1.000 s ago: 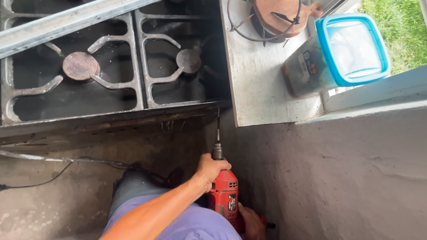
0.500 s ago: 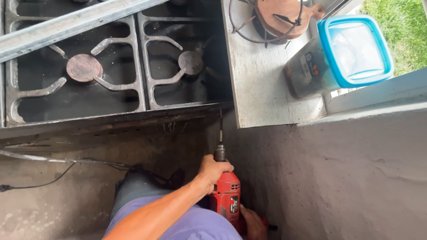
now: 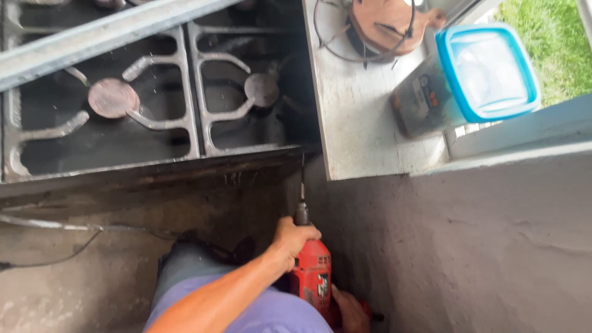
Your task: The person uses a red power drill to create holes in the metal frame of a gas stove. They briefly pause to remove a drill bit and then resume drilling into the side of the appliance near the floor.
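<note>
We see the left hand point(image 3: 295, 237) wrapped around the front of a red drill point(image 3: 313, 277), just behind the chuck. The right hand point(image 3: 349, 310) sits low behind the drill body, mostly hidden; its fingers appear closed on the grip, though we cannot tell this for certain. The two hands are close together, one ahead of the other along the tool.

The drill points upward. Its long thin bit point(image 3: 302, 182) rises to the junction where the stove point(image 3: 154, 105) front meets the underside of the counter point(image 3: 357, 117). We judge that the bit tip is at or just entering the material there; whether a hole is already made we cannot tell, since the tip is lost in shadow. The drilling seems under way rather than finished, as both hands remain on the tool.

Outward, the stove shows two burners under grey grates. On the counter stand a clear tub with a blue lid point(image 3: 475, 77) and a brown round object inside a wire ring point(image 3: 385, 24). A rough grey plastered wall point(image 3: 481, 246) fills the right side, a thin cable point(image 3: 74, 228) crosses the dark panel at left, and grass point(image 3: 542, 43) shows through the window.
</note>
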